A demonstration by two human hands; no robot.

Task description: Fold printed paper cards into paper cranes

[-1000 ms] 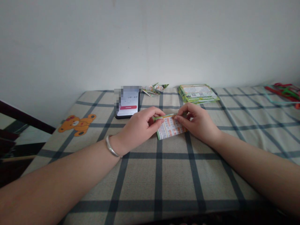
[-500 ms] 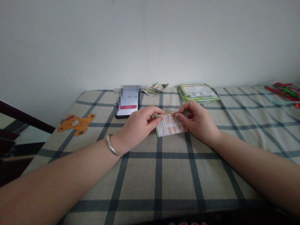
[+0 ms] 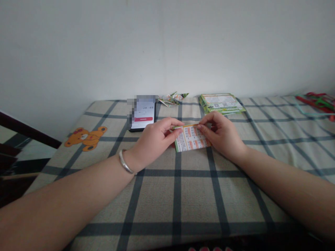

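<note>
The left forearm (image 3: 75, 197) runs up from the lower left corner to the left hand (image 3: 157, 136), just left of the frame's centre. The right forearm (image 3: 285, 181) slants in from the lower right to the right hand (image 3: 223, 130), right of centre. Both hands pinch between thumb and curled fingers, fingertips facing inward, near each other but apart.

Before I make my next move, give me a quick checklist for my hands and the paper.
1. Left hand grip: ok, thumb and finger pinch the paper near its upper left corner.
2. Right hand grip: ok, pinching the upper edge farther right.
3. Paper apart from the phone: ok.
4. Right hand clear of the stack: cannot tell, they nearly overlap in this view.
5. Paper's back: cannot tell, hidden.
</note>
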